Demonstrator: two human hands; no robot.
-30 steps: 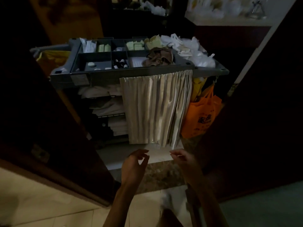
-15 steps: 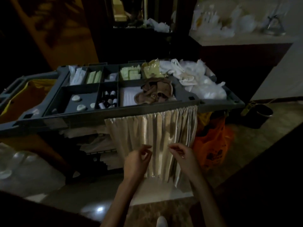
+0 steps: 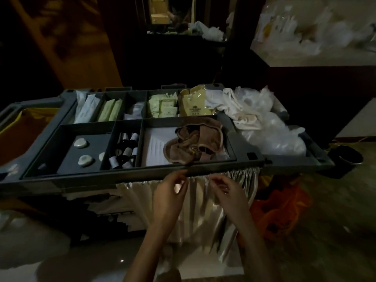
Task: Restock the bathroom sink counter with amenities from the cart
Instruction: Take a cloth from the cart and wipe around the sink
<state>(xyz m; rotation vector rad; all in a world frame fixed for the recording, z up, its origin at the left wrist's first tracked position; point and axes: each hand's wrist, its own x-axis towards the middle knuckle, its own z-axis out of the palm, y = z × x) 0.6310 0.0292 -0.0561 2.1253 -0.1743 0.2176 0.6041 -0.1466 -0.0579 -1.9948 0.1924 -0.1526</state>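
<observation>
Cart shelves half hidden behind curtain.

Just beyond both hands, the cart tray looks matt grey plastic. Its curtain behind them is glossy satin cloth; the brown towel farther off looks soft, matt terry.

head | faces forward-down | close over cart top tray

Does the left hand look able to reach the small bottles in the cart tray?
Probably yes: the left hand hovers by the tray's front rim, and the small bottles lie uncovered just beyond it, nothing between.
</observation>
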